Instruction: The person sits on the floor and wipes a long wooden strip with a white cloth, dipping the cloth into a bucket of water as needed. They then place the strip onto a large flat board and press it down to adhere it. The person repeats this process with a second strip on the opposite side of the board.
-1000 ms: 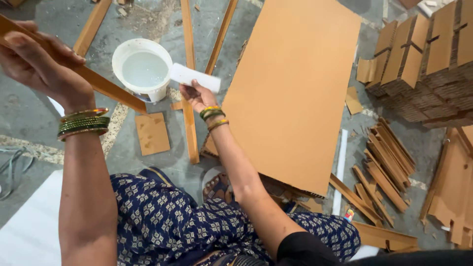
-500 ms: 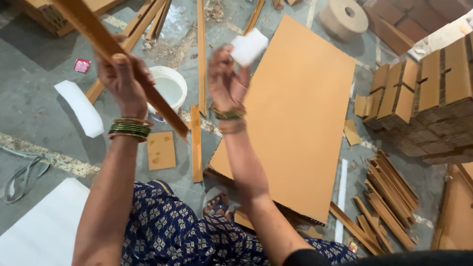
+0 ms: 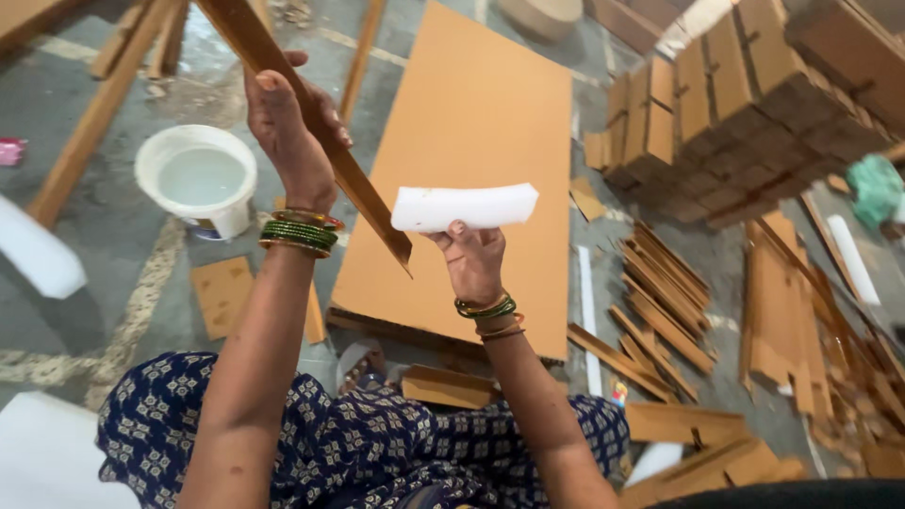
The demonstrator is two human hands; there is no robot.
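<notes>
Grey concrete floor (image 3: 113, 273) spreads below, littered with offcuts, and a large flat brown board (image 3: 471, 160) lies on it just ahead of the person's knees. Raised above it, the left hand (image 3: 287, 132) is closed around a long narrow wooden strip (image 3: 320, 141) — fingers wrapped over its edge — and the strip slants from the upper left down to a pointed end near the middle of the view. Beside that end, the right hand (image 3: 474, 259) pinches a white foam block (image 3: 464, 206) from below, thumb on its lower edge; the block sits level, just right of the strip's tip and apart from it. Green and gold bangles (image 3: 300, 231) ring the left wrist. On the floor to the left stands a white bucket (image 3: 196, 179) holding a pale liquid. At the upper right, stacked brown panels (image 3: 745, 104) — loose thin strips (image 3: 660, 302) lie scattered below them. A patterned blue garment (image 3: 377, 443) covers the lap.
</notes>
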